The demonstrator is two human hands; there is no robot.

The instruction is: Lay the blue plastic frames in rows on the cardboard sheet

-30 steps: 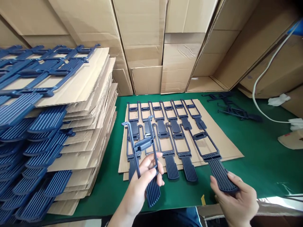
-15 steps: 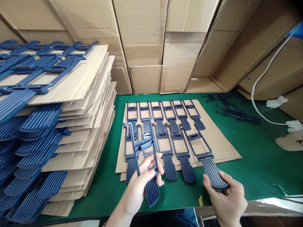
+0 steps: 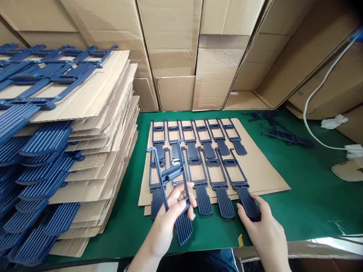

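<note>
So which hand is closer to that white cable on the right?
Right. The right hand rests on a blue part at the cardboard sheet's near edge, well short of the white cable; the left hand is farther left.

Dark navy blue, ribbed with lengthwise grooves on the paddle end: plastic part (image 3: 172,189) gripped in left hand (image 3: 167,223). Same navy and ribbing on part (image 3: 241,185) under right hand (image 3: 263,230). Plain tan-brown: cardboard sheet (image 3: 263,170) just beyond both hands. Solid green: table cover (image 3: 312,189) beneath them.
</note>
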